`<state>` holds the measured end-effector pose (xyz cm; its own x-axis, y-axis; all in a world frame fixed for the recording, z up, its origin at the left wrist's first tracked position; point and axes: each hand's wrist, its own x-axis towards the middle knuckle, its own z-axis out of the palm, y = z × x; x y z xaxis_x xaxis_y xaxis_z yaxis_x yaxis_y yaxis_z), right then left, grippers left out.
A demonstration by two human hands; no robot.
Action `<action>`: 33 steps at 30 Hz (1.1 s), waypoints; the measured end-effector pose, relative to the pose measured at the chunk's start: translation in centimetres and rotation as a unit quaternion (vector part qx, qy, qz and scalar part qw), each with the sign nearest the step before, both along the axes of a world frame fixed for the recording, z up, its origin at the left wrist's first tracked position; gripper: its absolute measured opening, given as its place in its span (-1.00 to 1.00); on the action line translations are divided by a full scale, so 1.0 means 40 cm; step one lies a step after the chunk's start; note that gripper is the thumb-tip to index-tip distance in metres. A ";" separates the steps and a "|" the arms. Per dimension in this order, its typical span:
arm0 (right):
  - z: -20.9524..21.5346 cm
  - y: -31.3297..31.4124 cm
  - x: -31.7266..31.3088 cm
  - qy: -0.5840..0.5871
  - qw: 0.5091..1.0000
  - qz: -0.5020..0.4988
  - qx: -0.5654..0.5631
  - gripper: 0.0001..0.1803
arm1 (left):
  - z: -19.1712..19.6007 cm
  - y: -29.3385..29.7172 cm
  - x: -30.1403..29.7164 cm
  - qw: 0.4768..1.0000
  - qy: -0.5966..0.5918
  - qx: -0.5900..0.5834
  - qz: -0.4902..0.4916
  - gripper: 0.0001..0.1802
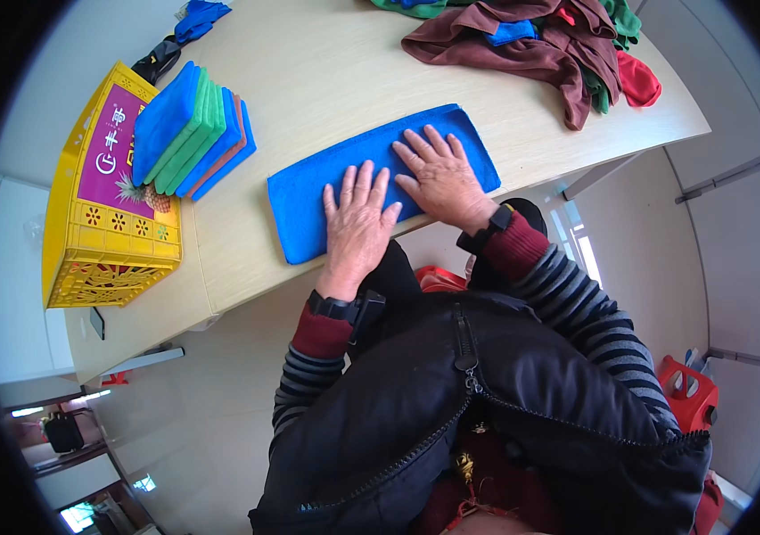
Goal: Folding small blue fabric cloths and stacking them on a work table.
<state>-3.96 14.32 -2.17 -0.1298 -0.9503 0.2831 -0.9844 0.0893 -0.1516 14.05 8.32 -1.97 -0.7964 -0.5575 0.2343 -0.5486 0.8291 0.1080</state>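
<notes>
A blue rectangular cloth (304, 209) with a soft, towel-like surface lies flat along the near edge of the pale wood-look table (326, 80). The left hand (359, 223) rests on its middle, palm down, fingers slightly spread; the right hand (447, 178) lies flat toward its right end, fingers spread and thumb out. Neither pinches the cloth.

Toward the table's left end stands one yellow openwork plastic crate (121, 254) with a purple panel. A tilted stack of folded blue, green and brown cloths (170, 129) leans against its right side: three blue, one brown and at least two green. Toward the right end lies a loose heap of brown, green, red and blue fabric (522, 53); its pieces overlap too much to count.

Tabletop shows between stack and flat cloth, and a wider stretch runs beyond the cloth, left of the heap.
</notes>
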 end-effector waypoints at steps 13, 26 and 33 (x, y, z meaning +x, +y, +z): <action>0.012 0.012 -0.112 0.014 0.997 -0.072 0.038 -0.31 | 0.005 -0.144 0.168 0.977 -0.032 0.036 0.206 -0.30; 0.007 0.002 0.042 0.011 1.000 -0.008 -0.011 -0.35 | 0.003 -0.011 -0.017 0.999 0.052 -0.001 0.010 -0.40; 0.008 0.006 0.011 0.016 1.000 0.003 0.017 -0.34 | 0.000 -0.041 0.031 0.997 -0.008 0.001 0.071 -0.36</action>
<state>-3.51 14.54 -1.85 -0.1165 -0.9600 0.2545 -0.9891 0.0889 -0.1176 15.29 6.69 -1.96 -0.7138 -0.6649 0.2202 -0.6616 0.7432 0.0996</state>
